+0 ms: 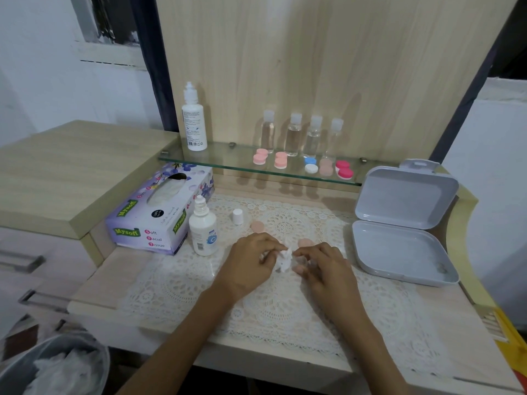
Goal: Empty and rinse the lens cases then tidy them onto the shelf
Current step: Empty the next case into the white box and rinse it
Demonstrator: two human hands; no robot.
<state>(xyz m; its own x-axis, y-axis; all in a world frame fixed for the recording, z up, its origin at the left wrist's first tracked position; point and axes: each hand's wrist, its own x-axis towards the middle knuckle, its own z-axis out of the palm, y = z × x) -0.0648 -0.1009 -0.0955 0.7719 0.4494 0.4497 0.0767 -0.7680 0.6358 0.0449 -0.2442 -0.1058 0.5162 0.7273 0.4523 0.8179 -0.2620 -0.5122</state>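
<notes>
My left hand point(251, 259) pinches a small crumpled white tissue point(284, 259) over the lace mat. My right hand point(322, 265) holds a peach lens case point(299, 268) against that tissue; most of the case is hidden by my fingers. Two loose peach caps lie on the mat, one point(257, 226) behind my left hand and one point(305, 242) behind my right. On the glass shelf point(216, 162) stand several closed lens cases: pink point(260, 157), salmon point(280, 160), blue and white point(310, 165), peach point(326, 166), magenta point(344, 169).
An uncapped solution bottle point(203, 228) stands left of my hands, its white cap point(237, 216) on the mat. A tissue box point(162, 209) sits at the left, an open grey plastic box point(399, 246) at the right. The shelf carries a tall bottle point(194, 121) and several clear bottles. A bin point(54, 366) is at lower left.
</notes>
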